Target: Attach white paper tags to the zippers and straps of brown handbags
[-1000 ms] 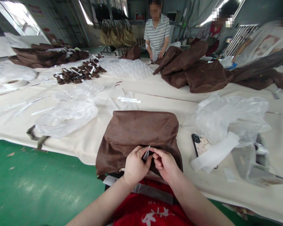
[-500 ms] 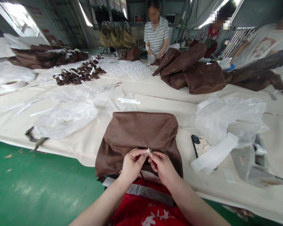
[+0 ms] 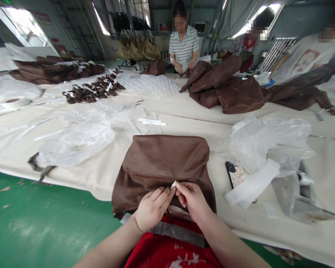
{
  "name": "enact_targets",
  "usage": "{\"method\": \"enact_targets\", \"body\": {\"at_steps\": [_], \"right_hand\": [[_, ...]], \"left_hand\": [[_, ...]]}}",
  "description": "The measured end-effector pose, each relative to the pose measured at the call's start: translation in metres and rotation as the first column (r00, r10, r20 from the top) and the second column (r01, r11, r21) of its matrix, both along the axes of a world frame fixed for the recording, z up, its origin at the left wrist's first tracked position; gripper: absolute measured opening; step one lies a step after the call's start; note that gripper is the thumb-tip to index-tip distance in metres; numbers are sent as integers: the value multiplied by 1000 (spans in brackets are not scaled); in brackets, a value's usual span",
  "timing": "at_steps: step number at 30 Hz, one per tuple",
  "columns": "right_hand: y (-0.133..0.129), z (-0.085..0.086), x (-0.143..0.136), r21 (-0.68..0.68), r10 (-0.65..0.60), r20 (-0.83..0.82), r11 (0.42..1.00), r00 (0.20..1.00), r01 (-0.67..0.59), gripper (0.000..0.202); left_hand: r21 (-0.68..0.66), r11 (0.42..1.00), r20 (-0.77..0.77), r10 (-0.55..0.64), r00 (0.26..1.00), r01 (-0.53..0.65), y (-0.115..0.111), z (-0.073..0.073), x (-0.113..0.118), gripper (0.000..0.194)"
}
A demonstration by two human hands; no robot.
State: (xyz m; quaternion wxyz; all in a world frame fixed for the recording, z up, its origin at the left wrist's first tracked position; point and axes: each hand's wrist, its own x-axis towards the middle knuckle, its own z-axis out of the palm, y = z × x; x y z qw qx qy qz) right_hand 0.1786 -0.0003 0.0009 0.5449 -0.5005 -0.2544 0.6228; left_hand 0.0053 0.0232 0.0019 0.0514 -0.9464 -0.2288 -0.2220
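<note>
We pinch a small, soft-looking white scrap [image 3: 173, 184] between thumb and finger of our right hand [image 3: 194, 199], over the zipper side of a brown bag [image 3: 167, 158]. Our left hand [image 3: 152, 208] lays its fingers close together with the tips at the scrap; its thumb is hidden, so we cannot tell its grip. The smooth, leathery, round-cornered bag lies flat before us at the edge of the cream cloth [image 3: 89, 176], between crinkled clear plastic [image 3: 78, 145] and a patterned phone [image 3: 238, 176].
</note>
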Motion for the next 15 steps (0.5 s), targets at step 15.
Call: {"method": "enact_targets", "body": {"at_steps": [15], "right_hand": [[-21,28,36,94,67,528,986,846,-137,31]], "left_hand": [[-857,491,168,547,820,-152,21,0,35,22]]}}
